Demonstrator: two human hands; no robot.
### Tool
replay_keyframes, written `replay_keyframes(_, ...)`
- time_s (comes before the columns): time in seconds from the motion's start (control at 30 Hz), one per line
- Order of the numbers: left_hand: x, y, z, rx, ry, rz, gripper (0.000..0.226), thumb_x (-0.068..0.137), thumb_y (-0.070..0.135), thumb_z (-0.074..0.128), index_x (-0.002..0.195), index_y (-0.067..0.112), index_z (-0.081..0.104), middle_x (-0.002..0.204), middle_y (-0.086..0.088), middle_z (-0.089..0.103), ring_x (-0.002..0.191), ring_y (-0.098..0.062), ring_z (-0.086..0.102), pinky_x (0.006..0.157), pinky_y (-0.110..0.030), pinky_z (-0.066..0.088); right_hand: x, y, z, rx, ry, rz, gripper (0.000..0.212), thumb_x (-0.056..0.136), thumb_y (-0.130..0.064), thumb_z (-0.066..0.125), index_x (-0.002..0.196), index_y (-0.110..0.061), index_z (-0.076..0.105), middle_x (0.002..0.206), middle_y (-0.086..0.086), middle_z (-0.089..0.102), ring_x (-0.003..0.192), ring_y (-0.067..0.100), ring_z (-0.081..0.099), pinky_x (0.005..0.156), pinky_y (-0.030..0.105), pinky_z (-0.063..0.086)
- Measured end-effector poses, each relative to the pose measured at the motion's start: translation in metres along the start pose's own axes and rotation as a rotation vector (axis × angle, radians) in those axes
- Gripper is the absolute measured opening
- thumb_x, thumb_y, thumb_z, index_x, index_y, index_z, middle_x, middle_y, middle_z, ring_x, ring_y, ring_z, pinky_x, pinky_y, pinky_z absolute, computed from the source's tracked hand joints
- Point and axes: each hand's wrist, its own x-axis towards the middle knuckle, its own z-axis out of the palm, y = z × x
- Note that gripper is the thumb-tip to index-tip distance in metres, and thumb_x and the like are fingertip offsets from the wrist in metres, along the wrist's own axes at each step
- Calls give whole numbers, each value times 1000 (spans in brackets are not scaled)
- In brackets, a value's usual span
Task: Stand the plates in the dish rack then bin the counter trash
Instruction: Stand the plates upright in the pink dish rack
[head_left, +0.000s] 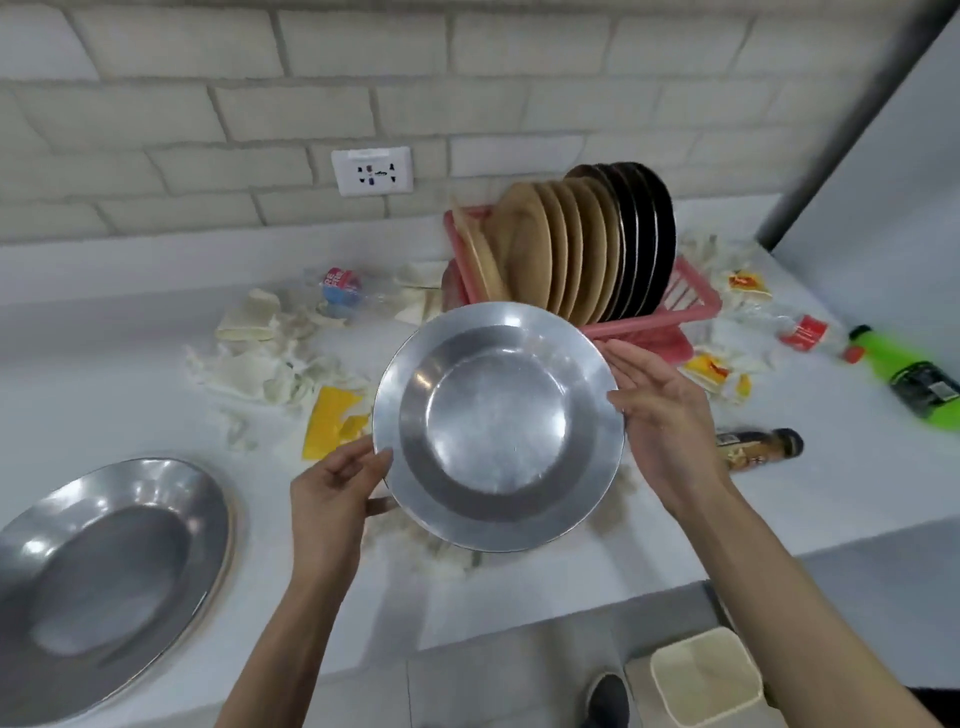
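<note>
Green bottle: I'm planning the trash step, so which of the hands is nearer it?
Right. The right hand touches the right rim of the plate, toward the green bottle; the left hand grips its lower-left rim, farther away.

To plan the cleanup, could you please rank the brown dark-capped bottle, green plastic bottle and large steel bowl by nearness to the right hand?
From the right hand:
1. Brown dark-capped bottle, lying just right.
2. Green plastic bottle, far right.
3. Large steel bowl, far left.
</note>
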Motion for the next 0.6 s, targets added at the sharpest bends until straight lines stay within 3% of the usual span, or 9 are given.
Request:
replay_keyframes(0.13, -11, -5, 61, 55, -89, -19, 6, 88, 4, 69, 93, 3, 73, 79, -12, 76, 70, -20, 73, 62, -28, 60, 11, -32, -54, 14, 23, -25, 51, 77, 22, 49, 117, -4, 66, 118, 11, 70, 111, 26, 66, 88, 32, 56)
replay_keyframes(0.37, -32, -19, 178, 40, -137, -80, 10, 91, 2, 63, 92, -6, 69, 81, -21, 73, 67, -26, 71, 58, -26, 58, 59, -90, -147, -25, -38, -45, 54, 80, 19, 53, 125, -8, 64, 127, 3, 67, 123, 15, 60, 98, 33, 52)
replay_keyframes(0.5, -43, -32, 247, 10, -131, -81, 9, 91, -1, 62, 93, -5, 69, 80, -19, 73, 72, -27, 71, 65, -32, 61, 86, -115, -187, -96, -79, 93, 49, 83, 5, 59, 124, -20, 67, 116, 9, 71, 103, 31, 69, 90, 41, 54)
replay_keyframes(0.6, -48, -33, 290, -2, -127, -78, 10, 92, 0, 61, 94, -2, 70, 79, -18, 74, 69, -29, 72, 62, -35, 61, 102, -136, -214, -155, -136, 139, 46, 83, 6, 57, 119, -20, 70, 107, 10, 74, 94, 29, 71, 81, 35, 57)
